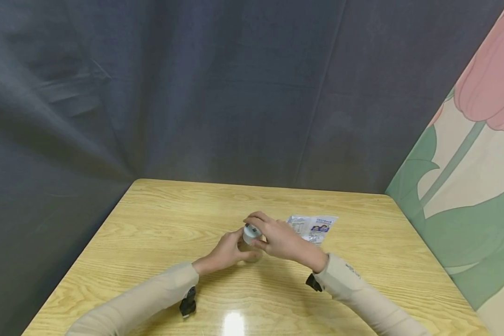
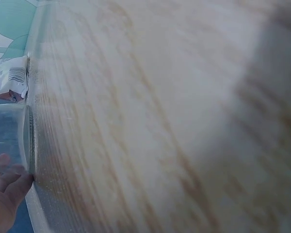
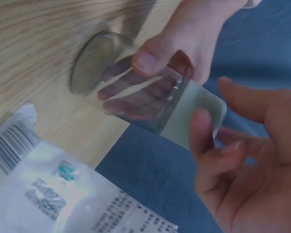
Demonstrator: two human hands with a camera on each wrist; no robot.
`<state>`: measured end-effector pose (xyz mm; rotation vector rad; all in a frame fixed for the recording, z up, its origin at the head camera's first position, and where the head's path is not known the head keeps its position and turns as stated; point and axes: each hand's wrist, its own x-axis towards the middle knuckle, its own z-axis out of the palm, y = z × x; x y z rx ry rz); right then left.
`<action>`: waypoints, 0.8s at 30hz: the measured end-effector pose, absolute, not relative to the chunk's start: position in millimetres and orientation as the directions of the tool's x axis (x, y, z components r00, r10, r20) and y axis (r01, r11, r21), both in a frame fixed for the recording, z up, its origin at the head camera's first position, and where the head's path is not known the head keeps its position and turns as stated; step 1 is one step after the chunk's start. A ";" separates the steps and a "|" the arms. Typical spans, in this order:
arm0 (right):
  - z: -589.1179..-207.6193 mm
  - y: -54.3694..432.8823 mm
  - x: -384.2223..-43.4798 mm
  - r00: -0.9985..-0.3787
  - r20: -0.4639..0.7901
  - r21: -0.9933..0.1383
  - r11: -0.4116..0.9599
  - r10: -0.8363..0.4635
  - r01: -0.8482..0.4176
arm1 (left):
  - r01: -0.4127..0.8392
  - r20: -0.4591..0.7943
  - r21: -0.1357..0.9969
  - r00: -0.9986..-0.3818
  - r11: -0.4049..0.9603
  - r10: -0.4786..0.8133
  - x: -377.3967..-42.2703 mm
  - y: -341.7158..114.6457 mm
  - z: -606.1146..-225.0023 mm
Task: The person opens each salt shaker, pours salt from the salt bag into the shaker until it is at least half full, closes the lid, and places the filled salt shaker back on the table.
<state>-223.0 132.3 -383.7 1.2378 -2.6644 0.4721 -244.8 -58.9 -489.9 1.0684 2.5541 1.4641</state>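
A clear jar (image 3: 94,65) with a pale green-white lid (image 3: 194,114) stands on the wooden table. My left hand (image 1: 224,253) wraps round its body, with the fingers visible through the clear wall in the right wrist view. From above, my right hand (image 1: 282,239) grips the lid (image 1: 251,233), thumb on the near side and fingers at the far side. Through the clear wall the jar looks bare inside. At the left wrist view's lower left edge, part of the left hand (image 2: 9,194) appears against the transparent jar.
A printed white plastic packet (image 1: 319,226) lies on the table (image 1: 185,205) just right of the jar, partly behind my right hand. A dark curtain (image 1: 235,93) hangs along the back and left. At right is a tulip-patterned cloth (image 1: 479,186).
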 end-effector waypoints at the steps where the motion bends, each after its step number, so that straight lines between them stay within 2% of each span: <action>1: -384.6 132.0 -223.2 -0.651 0.293 -0.214 0.616 -0.700 -0.758 | 0.556 0.315 0.763 -0.766 0.331 0.561 -245.0 -59.0 -489.8; 9: -391.8 129.6 -223.9 -0.734 0.327 -0.233 0.702 -0.596 -0.673 | 0.524 0.292 0.785 -0.784 0.330 0.548 -244.3 -57.5 -488.5; 24: -395.4 128.9 -222.4 -0.657 0.385 -0.200 0.636 -0.648 -0.745 | 0.524 0.291 0.791 -0.777 0.316 0.559 -243.9 -58.3 -488.1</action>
